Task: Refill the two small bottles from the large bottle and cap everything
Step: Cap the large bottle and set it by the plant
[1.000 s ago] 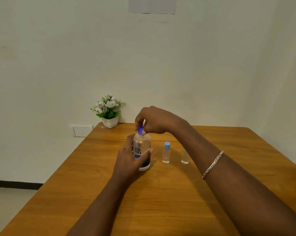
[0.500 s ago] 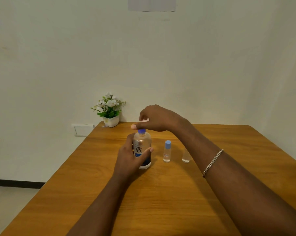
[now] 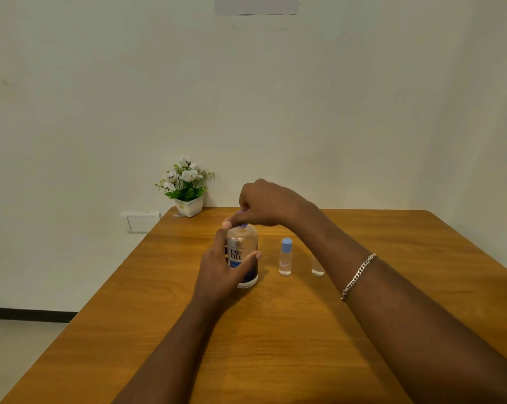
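The large clear bottle [image 3: 243, 255] with a blue "re-nu" label stands upright on the wooden table [image 3: 275, 339]. My left hand [image 3: 221, 268] wraps around its body. My right hand [image 3: 264, 204] is closed over its blue cap [image 3: 242, 225], which is mostly hidden by the fingers. To the right stands a small bottle [image 3: 285, 258] with a light blue cap on. Further right, a second small bottle [image 3: 317, 268] is partly hidden behind my right forearm; its top is not visible.
A white pot of white flowers [image 3: 186, 185] sits at the table's far left corner against the wall. A wall socket [image 3: 141, 221] is left of the table. Bare wood lies in front of the bottles.
My right hand has come down over the large bottle's blue cap, which stuck up visibly a second ago and now sits low under the fingers. My left hand has stayed on the bottle.
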